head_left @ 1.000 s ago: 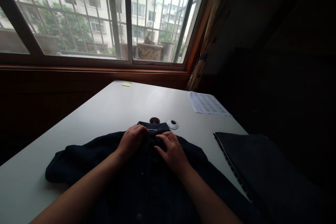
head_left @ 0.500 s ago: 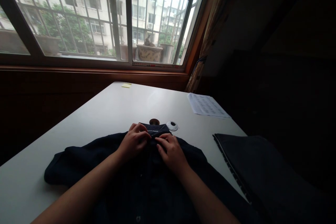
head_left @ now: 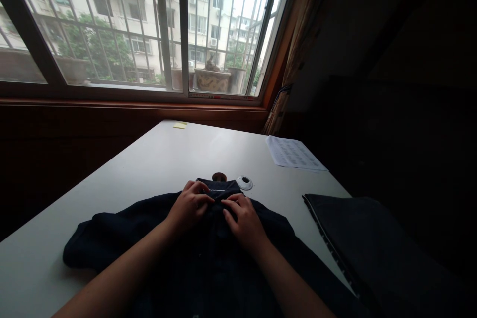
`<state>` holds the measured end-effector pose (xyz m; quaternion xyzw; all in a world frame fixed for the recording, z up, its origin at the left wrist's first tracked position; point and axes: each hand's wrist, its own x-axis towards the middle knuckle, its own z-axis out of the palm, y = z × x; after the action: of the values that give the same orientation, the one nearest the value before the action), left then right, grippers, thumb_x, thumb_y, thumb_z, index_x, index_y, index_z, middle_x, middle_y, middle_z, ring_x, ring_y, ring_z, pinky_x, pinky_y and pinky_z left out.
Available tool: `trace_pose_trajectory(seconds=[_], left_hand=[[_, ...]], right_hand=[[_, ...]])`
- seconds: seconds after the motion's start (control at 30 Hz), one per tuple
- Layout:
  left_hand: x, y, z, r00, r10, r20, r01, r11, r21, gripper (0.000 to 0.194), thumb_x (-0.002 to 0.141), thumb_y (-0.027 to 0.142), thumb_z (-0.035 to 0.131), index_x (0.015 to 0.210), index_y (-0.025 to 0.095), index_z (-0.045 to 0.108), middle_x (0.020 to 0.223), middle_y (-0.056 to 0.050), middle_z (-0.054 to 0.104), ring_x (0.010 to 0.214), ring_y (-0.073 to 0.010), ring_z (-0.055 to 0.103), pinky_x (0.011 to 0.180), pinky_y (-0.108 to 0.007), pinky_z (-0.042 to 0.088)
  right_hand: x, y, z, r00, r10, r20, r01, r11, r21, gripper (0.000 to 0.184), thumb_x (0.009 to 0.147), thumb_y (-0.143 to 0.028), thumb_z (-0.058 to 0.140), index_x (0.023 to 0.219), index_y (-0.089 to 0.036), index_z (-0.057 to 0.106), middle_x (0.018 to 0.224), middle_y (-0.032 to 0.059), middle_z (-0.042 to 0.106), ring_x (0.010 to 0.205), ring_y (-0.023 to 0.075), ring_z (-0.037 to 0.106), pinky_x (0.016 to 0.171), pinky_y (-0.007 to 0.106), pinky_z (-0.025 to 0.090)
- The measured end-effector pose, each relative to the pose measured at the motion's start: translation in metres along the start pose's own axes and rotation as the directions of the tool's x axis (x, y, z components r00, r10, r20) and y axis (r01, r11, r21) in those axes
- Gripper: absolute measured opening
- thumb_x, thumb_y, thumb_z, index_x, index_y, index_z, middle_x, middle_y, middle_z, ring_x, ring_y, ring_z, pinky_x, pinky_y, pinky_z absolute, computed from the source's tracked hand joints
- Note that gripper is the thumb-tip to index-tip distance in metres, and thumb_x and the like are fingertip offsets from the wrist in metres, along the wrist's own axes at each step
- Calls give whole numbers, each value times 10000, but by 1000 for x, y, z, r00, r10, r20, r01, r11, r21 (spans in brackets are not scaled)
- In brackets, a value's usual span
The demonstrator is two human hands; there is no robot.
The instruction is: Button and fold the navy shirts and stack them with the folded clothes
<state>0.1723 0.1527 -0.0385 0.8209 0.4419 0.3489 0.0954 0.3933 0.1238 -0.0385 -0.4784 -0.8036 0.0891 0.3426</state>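
A dark navy shirt (head_left: 223,268) lies front up, its collar at the far end and its sleeves spread to both sides. My left hand (head_left: 189,204) pinches the cloth at the left side of the collar (head_left: 219,186) between thumb and fingers. At the collar's right side, my right hand (head_left: 244,216) has its curled fingertips on the edge, with the thumb lower down. The two hands almost meet at the neck opening. A pale line of stitching shows inside the collar. What lies between the fingertips is too dark and small to make out.
Dark folded cloth (head_left: 357,228) lies to the right on the white table (head_left: 149,164). Beyond the collar are a round brown hole (head_left: 219,177) and a white ring-shaped cap (head_left: 245,182). Printed sheets (head_left: 294,153) and a yellow sticky note (head_left: 180,125) sit farther back, before a barred window.
My left hand's fingers have shifted slightly and bent into a pinch at the collar. My right hand stays at the collar with small finger movements. The view has tilted up slightly.
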Motion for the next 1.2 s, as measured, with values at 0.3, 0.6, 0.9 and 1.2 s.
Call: trace_pose_trajectory(seconds=[0.3, 0.6, 0.9, 1.2], left_hand=[[0, 2, 0, 999, -2, 43, 1, 999, 42, 330, 816, 70, 589, 978, 266, 799, 1130, -78, 651, 1112, -287, 532, 963, -454, 535], [2, 0, 2, 999, 17, 48, -18, 1000, 26, 180, 895, 193, 631, 977, 259, 777, 1089, -76, 664, 1075, -274, 543, 924, -428, 541], [2, -7, 8, 999, 28, 36, -29, 999, 33, 97, 936, 234, 654, 930, 239, 751, 1046, -61, 673, 1024, -257, 535, 878, -392, 526], [3, -10, 8, 997, 61, 38, -60, 997, -50, 97, 929, 200, 654, 890, 236, 735, 1034, -55, 672, 1022, -253, 533, 885, -385, 503]], right_hand=[[1, -2, -2, 1000, 23, 17, -23, 1000, 6, 254, 910, -197, 606, 1136, -242, 714, 1095, 90, 624, 1027, 277, 586, 947, 480, 528], [1, -1, -1, 1000, 17, 21, -17, 1000, 3, 260, 913, -204, 606, 1146, -245, 715, 1087, 90, 631, 1023, 275, 588, 946, 472, 525], [0, -1, -1, 998, 33, 44, -33, 999, -3, 256, 912, -200, 612, 1140, -244, 720, 1101, 84, 630, 1039, 270, 579, 961, 450, 506], [1, -1, -2, 998, 38, 47, -38, 999, -1, 247, 914, -209, 613, 1132, -245, 723, 1091, 88, 633, 1037, 274, 578, 954, 454, 506]])
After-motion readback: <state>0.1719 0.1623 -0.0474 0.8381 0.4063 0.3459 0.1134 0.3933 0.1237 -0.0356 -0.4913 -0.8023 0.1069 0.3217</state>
